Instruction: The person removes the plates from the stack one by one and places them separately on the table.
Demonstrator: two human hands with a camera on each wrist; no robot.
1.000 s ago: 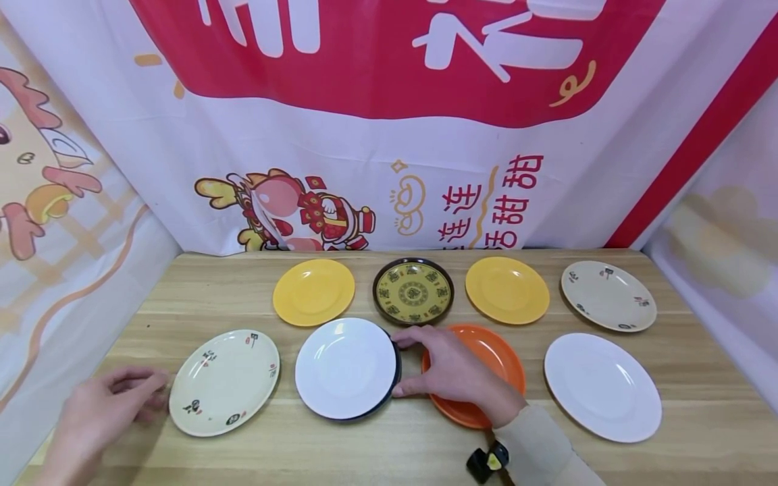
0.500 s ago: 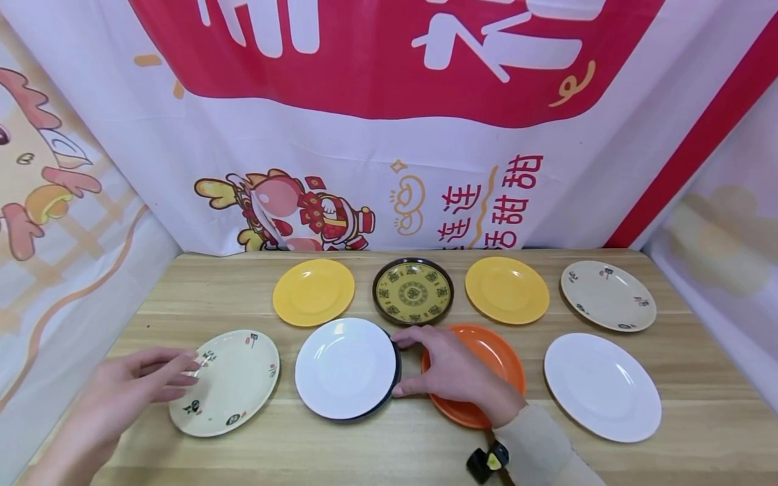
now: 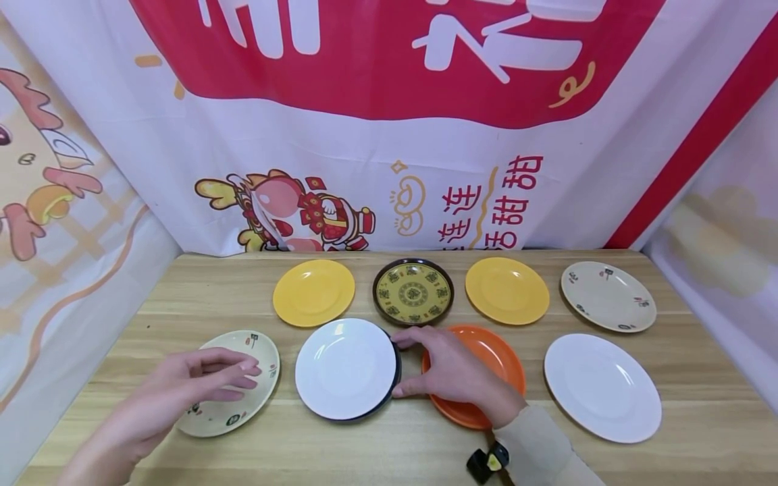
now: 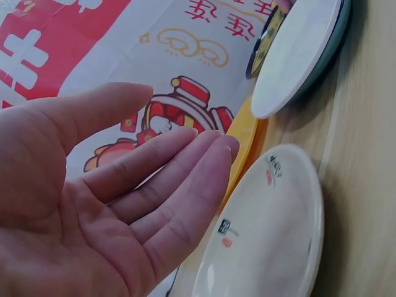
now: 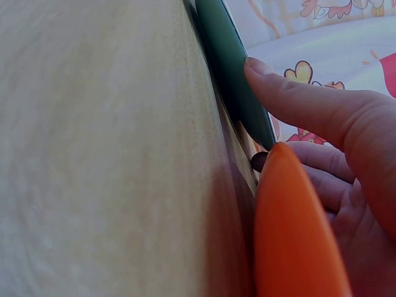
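My left hand (image 3: 200,381) hovers over a cream oval plate (image 3: 261,378) with dark printed marks. Its fingers are loosely bent and hold nothing, as the left wrist view (image 4: 154,198) also shows. A white round plate (image 3: 345,368) lies on top of a dark green plate (image 3: 398,378), whose rim peeks out at the right. My right hand (image 3: 450,364) grips that right edge between thumb and fingers; in the right wrist view the thumb touches the green plate (image 5: 232,68). Under this hand and wrist lies an orange plate (image 3: 507,358).
Along the back of the wooden table (image 3: 340,452) stand a yellow plate (image 3: 314,292), a dark-rimmed patterned plate (image 3: 413,292), another yellow plate (image 3: 507,290) and a second cream plate (image 3: 608,297). A white oval plate (image 3: 602,388) lies at the right. A printed cloth (image 3: 389,148) hangs behind.
My left hand has moved right, from beside the cream plate's left edge to above its middle. The right hand and all the plates have stayed in place.
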